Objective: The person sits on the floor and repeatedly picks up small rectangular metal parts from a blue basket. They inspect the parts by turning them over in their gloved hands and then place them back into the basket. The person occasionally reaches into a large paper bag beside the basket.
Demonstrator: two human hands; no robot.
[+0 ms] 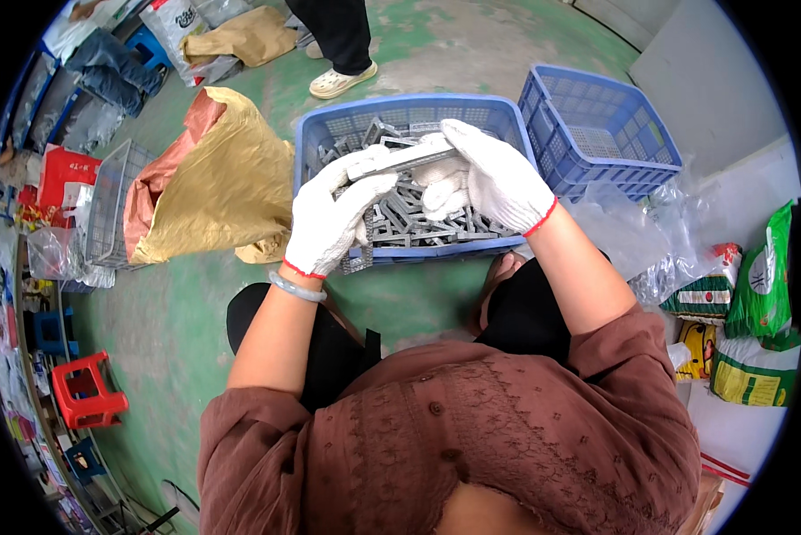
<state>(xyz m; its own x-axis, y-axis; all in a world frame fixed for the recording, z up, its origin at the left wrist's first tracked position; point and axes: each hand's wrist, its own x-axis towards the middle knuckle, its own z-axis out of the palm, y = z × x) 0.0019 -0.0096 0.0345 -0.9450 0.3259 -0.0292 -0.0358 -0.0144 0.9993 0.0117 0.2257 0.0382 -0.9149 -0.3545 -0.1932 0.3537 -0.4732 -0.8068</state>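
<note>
A long, narrow grey metal bar (404, 160) is held between my two hands, over a blue plastic basket (409, 103). My left hand (334, 214), in a white knit glove with a red cuff, is closed on the bar's left end. My right hand (499, 183), gloved the same way, grips its right end, with the thumb side along the top. Below them, many grey metal pieces (400, 214) lie jumbled in the basket. Another grey piece (358, 260) shows at the near rim, under my left hand; whether I hold it is unclear.
A second blue basket (597, 169) stands at the right, beside clear plastic bags (619, 227) and green sacks (762, 285). To the left are a yellow woven sack (218, 178), a grey wire-like crate (115, 205) and a red stool (88, 392). Another person's shoe (342, 82) is beyond the basket.
</note>
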